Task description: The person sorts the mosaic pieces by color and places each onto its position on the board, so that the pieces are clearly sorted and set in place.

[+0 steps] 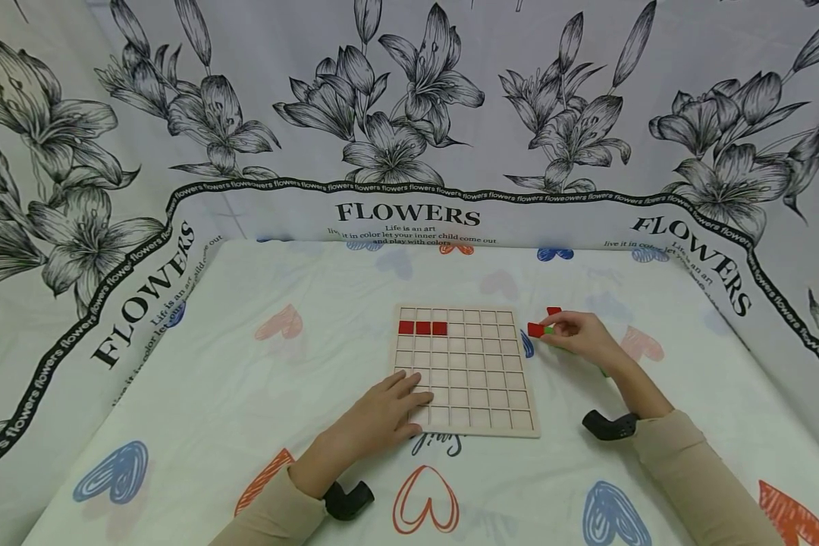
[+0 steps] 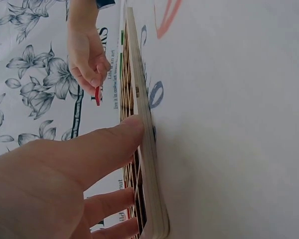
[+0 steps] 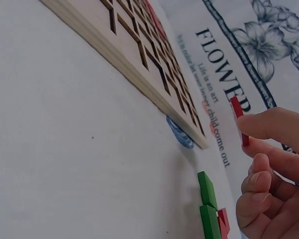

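Note:
A wooden grid board lies on the table, with three red square tiles side by side in a row near its far left corner. My left hand rests on the board's near left part, its fingers over the cells and its thumb touching the side edge. Off the board's right side, my right hand pinches a red tile between thumb and finger, raised above the cloth. Green tiles and red tiles lie below that hand, partly hidden by it in the head view.
A white cloth printed with hearts covers the table. Behind it hangs a curtain with black flower drawings and lettering. Black wrist devices sit on both forearms.

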Tool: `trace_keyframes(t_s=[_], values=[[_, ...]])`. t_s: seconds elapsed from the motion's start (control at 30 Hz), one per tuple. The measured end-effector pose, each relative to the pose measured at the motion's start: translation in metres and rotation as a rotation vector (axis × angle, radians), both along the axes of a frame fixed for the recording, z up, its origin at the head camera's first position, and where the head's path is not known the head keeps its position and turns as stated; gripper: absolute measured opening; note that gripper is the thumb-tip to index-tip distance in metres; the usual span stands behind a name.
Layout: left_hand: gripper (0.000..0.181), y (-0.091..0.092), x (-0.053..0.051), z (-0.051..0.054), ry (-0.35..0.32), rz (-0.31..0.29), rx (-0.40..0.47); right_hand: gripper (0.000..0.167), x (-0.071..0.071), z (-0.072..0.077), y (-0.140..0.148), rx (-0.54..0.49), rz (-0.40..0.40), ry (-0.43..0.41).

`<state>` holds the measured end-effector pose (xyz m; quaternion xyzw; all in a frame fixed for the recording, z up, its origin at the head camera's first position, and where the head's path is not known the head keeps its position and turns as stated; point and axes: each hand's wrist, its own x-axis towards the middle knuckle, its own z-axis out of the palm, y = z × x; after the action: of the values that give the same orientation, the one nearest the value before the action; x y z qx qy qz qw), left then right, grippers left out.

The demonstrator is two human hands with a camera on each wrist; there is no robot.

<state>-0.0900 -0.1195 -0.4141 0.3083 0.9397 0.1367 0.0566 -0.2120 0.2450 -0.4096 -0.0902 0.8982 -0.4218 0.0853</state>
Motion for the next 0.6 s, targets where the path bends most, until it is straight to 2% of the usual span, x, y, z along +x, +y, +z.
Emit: trace_keyframes(t_s=[0.13, 0.33, 0.6], values=[[0.047, -0.0001, 0.0007, 0.0004, 0.01, -0.009, -0.004, 0.037, -0.0004, -0.0025, -0.0014, -0.027, 0.022, 0.007], [0.047, -0.0005, 0.0011, 0.0014, -0.01, -0.001, 0.006, 0.032, -0.0018, -0.0045, -0.0041, -0.021, 0.041, 0.043], [0.047, -0.0005, 0.0014, 0.0012, -0.008, -0.002, 0.001, 0.032, -0.0007, -0.0034, -0.0105, -0.035, 0.053, 0.028]])
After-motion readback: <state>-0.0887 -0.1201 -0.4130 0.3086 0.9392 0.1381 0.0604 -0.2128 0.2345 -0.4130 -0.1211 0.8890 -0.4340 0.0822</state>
